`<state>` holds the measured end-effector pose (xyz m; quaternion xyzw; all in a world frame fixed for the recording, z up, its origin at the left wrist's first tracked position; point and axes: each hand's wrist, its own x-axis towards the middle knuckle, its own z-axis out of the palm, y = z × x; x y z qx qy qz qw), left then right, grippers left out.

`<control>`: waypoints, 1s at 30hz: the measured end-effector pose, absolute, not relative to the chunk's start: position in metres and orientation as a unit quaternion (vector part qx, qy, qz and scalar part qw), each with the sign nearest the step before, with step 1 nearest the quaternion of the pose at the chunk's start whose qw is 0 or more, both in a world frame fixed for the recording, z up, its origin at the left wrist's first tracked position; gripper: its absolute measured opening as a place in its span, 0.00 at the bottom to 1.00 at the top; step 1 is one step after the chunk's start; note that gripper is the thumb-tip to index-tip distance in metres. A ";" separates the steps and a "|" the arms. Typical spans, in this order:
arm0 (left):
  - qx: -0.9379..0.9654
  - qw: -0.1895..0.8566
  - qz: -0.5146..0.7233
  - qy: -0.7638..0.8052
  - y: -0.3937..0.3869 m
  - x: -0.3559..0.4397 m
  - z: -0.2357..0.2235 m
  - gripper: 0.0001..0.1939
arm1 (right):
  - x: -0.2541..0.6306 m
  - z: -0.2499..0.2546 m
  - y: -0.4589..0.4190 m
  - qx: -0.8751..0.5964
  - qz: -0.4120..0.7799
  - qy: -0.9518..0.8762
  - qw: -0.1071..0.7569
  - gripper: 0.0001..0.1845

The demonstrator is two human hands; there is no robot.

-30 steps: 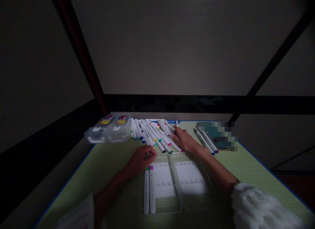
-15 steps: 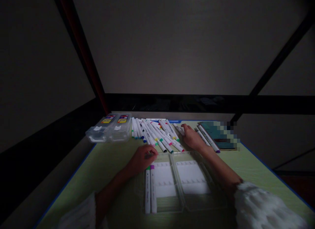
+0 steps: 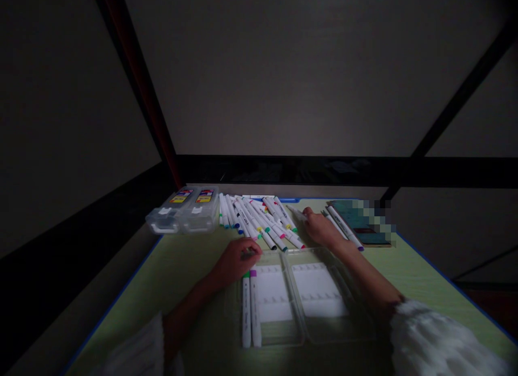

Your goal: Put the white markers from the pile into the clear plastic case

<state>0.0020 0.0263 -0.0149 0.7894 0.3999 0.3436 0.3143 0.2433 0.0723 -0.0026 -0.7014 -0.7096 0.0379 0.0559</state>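
My right hand (image 3: 321,227) is closed on a white marker (image 3: 297,212), whose far end sticks out to the left of the fingers. My left hand (image 3: 238,257) rests at the back left corner of an opened clear plastic case (image 3: 301,311); its fingers are loosely curled together and I see nothing in them. Two white markers, one with a green end (image 3: 246,311) and one with a purple end (image 3: 256,311), lie side by side along the left side of the case. White ridged inserts (image 3: 319,281) show in both halves. Behind the case lies a loose pile of white markers (image 3: 263,222) with coloured ends.
Two closed clear cases (image 3: 198,214) with labels stand at the back left. Right of my right hand, several markers (image 3: 346,230) lie against a teal flat object (image 3: 356,217), partly blurred out. The green table (image 3: 424,289) has a blue edge, with a wall behind it.
My right hand has drawn back from the pile's right side and moved right, with a white marker in its fingers. My left hand stays at the case's corner. The view has shifted slightly.
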 end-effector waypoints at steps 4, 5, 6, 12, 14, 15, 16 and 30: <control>0.791 0.313 0.336 0.403 0.026 0.002 -0.015 0.04 | 0.239 0.008 0.056 -0.694 0.034 -0.716 0.066 0.17; 0.792 0.313 0.334 0.405 0.025 0.002 -0.015 0.04 | 0.237 0.011 0.050 -0.690 0.032 -0.719 0.072 0.17; 0.792 0.313 0.333 0.406 0.025 0.002 -0.014 0.04 | 0.234 0.015 0.044 -0.687 0.031 -0.722 0.077 0.17; 0.772 0.314 0.360 0.420 0.020 0.000 -0.011 0.04 | 0.214 0.031 -0.005 -0.633 0.057 -0.758 0.147 0.13; 0.754 0.312 0.389 0.427 0.020 -0.001 -0.009 0.04 | 0.207 0.032 -0.020 -0.618 0.063 -0.765 0.167 0.12; 0.747 0.314 0.399 0.430 0.019 -0.001 -0.009 0.04 | 0.204 0.032 -0.027 -0.613 0.072 -0.769 0.167 0.11; 0.739 0.317 0.408 0.433 0.019 -0.001 -0.008 0.04 | 0.202 0.031 -0.033 -0.608 0.079 -0.773 0.167 0.11; 0.676 0.440 0.453 0.380 0.022 0.003 -0.013 0.12 | 0.190 0.024 -0.058 -0.577 0.061 -0.800 0.151 0.13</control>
